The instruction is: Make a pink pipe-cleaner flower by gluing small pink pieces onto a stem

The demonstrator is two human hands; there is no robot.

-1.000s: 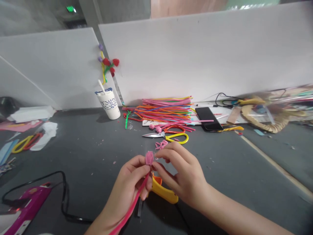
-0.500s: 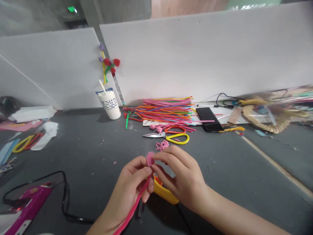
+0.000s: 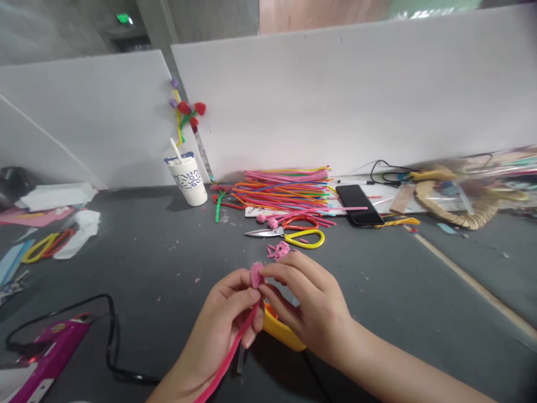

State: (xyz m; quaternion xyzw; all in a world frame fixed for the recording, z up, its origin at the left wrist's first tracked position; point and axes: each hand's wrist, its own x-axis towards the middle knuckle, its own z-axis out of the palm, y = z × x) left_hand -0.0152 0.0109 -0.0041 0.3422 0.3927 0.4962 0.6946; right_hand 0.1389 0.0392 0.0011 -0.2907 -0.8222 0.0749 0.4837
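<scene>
My left hand [image 3: 229, 313] is closed around a pinkish-red pipe cleaner [image 3: 229, 358], whose long end runs down along the wrist. At its top is a bunch of short pink pipe cleaner pieces [image 3: 256, 275], standing upright between both hands. With thumb and fingertips, my right hand [image 3: 316, 305] pinches the bunch from the right side. Beneath the hands lies a yellow glue gun [image 3: 285, 334], partly hidden, with a clear stick [image 3: 240, 361] showing below the left fingers. Just beyond the hands sit cut pink pieces [image 3: 279, 250] and scissors [image 3: 308, 238] with red and yellow handles.
Many coloured pipe cleaners [image 3: 289, 190] lie against the white partition [image 3: 335, 95], near a phone [image 3: 358, 204]. A white cup [image 3: 188, 182] with a straw stands left of them. At lower left are a magenta power strip [image 3: 59, 358] and black cable [image 3: 111, 330]; a wrapped ring [image 3: 453, 215] lies right.
Almost nothing differs. The pink bunch has tilted slightly, and its top pieces look a little more spread; both hands stay in place.
</scene>
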